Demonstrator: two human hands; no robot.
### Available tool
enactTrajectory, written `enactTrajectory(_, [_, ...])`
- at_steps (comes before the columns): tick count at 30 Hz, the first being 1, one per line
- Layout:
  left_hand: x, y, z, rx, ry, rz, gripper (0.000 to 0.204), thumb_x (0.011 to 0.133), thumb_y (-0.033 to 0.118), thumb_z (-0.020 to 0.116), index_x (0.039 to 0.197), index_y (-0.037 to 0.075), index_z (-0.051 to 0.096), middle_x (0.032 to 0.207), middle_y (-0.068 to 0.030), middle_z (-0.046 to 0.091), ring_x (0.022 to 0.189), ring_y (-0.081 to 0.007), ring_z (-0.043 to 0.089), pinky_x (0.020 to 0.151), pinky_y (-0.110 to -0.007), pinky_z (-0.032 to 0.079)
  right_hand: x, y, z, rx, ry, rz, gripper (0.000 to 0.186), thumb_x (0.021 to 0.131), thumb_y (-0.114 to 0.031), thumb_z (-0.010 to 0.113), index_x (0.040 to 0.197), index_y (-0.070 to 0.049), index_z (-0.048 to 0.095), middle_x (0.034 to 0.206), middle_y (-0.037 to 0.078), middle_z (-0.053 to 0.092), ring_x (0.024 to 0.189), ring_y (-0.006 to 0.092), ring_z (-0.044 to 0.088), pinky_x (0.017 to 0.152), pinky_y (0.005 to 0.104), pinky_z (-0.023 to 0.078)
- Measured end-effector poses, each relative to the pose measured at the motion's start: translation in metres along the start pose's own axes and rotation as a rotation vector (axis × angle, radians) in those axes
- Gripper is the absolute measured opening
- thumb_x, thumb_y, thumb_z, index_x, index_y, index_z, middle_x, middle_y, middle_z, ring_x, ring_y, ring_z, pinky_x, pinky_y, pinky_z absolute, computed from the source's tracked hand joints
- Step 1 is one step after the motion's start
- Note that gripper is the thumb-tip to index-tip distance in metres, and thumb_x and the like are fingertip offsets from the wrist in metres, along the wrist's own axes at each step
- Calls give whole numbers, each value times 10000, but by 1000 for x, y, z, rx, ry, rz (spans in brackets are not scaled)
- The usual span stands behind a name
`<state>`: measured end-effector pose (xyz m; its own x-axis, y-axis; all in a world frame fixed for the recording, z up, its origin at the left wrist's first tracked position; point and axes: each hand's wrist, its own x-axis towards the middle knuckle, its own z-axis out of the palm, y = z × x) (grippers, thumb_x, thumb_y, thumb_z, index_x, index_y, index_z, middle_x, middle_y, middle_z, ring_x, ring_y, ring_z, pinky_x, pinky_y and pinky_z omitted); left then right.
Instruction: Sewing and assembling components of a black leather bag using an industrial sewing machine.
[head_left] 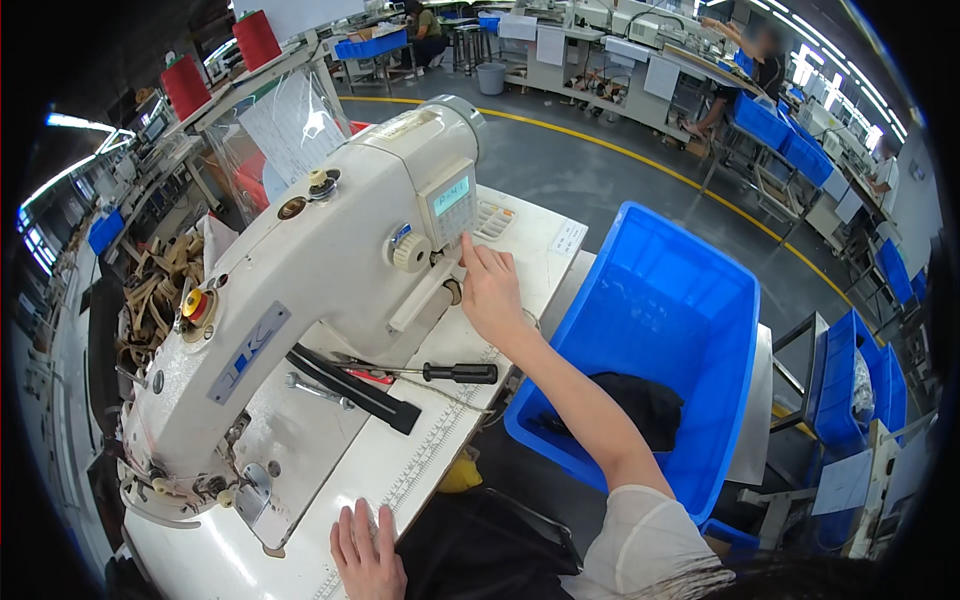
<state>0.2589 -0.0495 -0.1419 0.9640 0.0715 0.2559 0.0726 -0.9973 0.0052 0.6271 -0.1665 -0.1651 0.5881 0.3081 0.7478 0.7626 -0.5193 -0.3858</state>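
Industrial sewing machine (300, 240), cream enamelled metal, arched arm running from 8 to 12 o'clock over a pale, smooth counter (345, 480). Control panel (452, 208), boxy, with a lit bluish screen, at 12 o'clock just above centre. Right hand (492, 290) near centre: index finger extended to the panel's lower edge, other fingers loosely bent; grip unclosed, nothing seen in it. Left hand (368, 555) at 7 o'clock, palm down by the counter's near edge, fingers slightly parted; grip relaxed, around nothing.

Ribbed cream dial (409, 254) left of the panel. Below it: a black-handled screwdriver (462, 373), a dull steel wrench (318, 391) and a flat black strip (365, 392), matt, square-ended. Ruler markings along the near edge.

At 4 o'clock, a blue plastic bin (690, 280), deep, rounded corners; crumpled dark fabric (640, 405) inside, behind the forearm. At 9 o'clock, tangled brown straps (155, 310). Two red thread cones (255, 38), tightly wound, toward 10 and 11.
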Motion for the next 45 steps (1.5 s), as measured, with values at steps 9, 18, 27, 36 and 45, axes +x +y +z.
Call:
enactTrajectory(9, [-3,-2,0,-4,8,5,614,734,71,509,1346,95,461,1351,-242,427,1204,-439,432,1000,-539,347,0,-4,-2,74,19,112,503,772,77,467,1275,62,467,943,116,578,868,273,520,831,357,386])
enactTrajectory(18, [-5,0,3,-17,-40,-10,659,723,55,515,1374,108,429,1381,-235,395,1235,-435,401,1025,-541,315,2,13,2,277,52,145,563,814,106,427,1359,-35,425,935,80,537,811,219,506,818,303,398])
enactTrajectory(27, [-5,-3,-2,-52,-69,-7,689,723,61,531,1396,100,389,1398,-242,365,1254,-440,376,1039,-539,294,5,12,0,649,33,307,534,859,124,384,1344,-84,471,881,41,491,746,144,457,780,218,408])
enactTrajectory(36, [-7,-3,-2,-103,-1,-4,629,762,55,549,1375,82,412,1382,-236,387,1248,-432,387,1030,-537,303,2,15,4,512,50,301,534,800,113,433,1305,-50,497,872,61,551,792,193,544,867,306,369])
enactTrajectory(45, [-8,-2,0,-102,-25,-20,623,778,65,541,1385,96,403,1390,-218,388,1255,-426,384,1029,-533,301,1,15,3,487,13,318,525,812,92,436,1316,-50,483,894,68,550,844,212,547,902,313,330])
